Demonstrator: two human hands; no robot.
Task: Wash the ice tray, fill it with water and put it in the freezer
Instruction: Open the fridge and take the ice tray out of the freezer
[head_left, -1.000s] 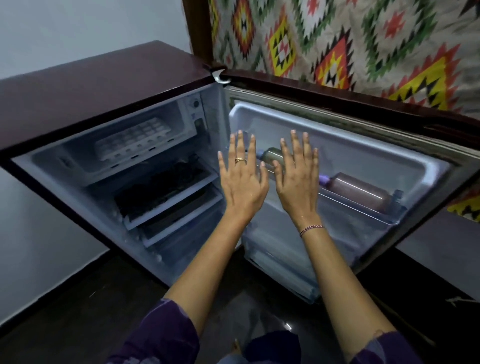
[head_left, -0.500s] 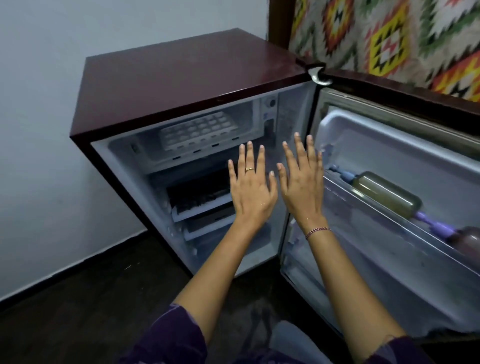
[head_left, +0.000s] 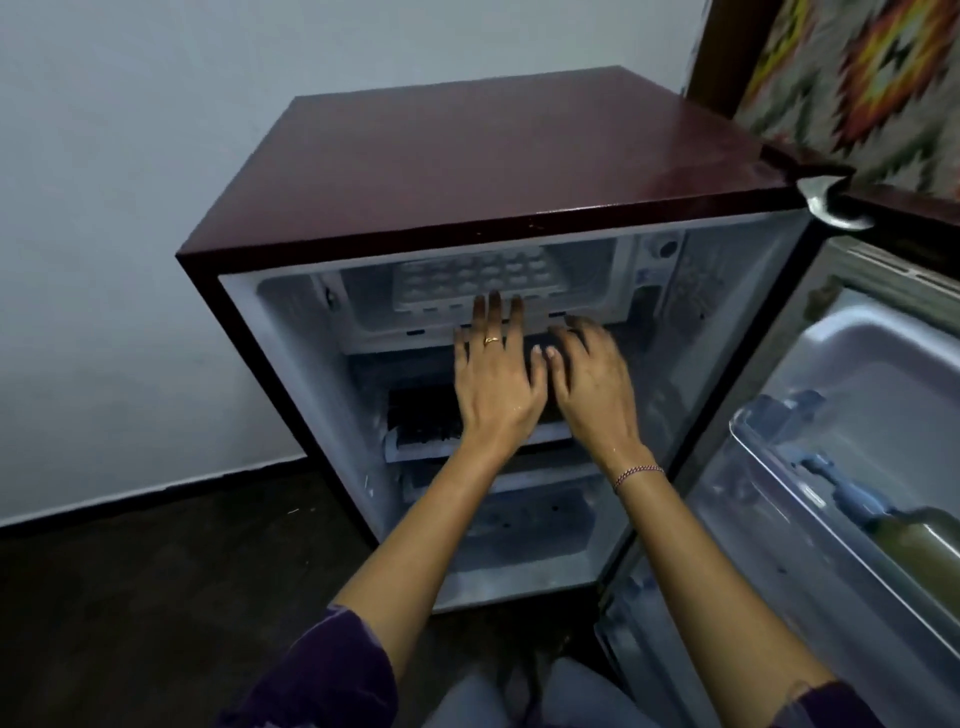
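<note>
So the ice tray (head_left: 467, 280) is sitting flat in the little freezer box (head_left: 587, 270) at the top of the mini fridge (head_left: 519, 156), pushed well in, which makes sense if you don't want water sloshing out. I honestly can't tell whether there's water in it.

Both hands are right at the freezer opening and neither is holding anything. The left hand (head_left: 496, 387) is flat, with straight fingers reaching up to the tray's front edge; I can't tell if they're actually touching it. The right hand (head_left: 592, 384) sits just beside it, fingers loosely bent near the lip under the freezer box.

The door (head_left: 883, 364) is swung wide open on the right, with a bottle (head_left: 919, 540) in its rack.
</note>
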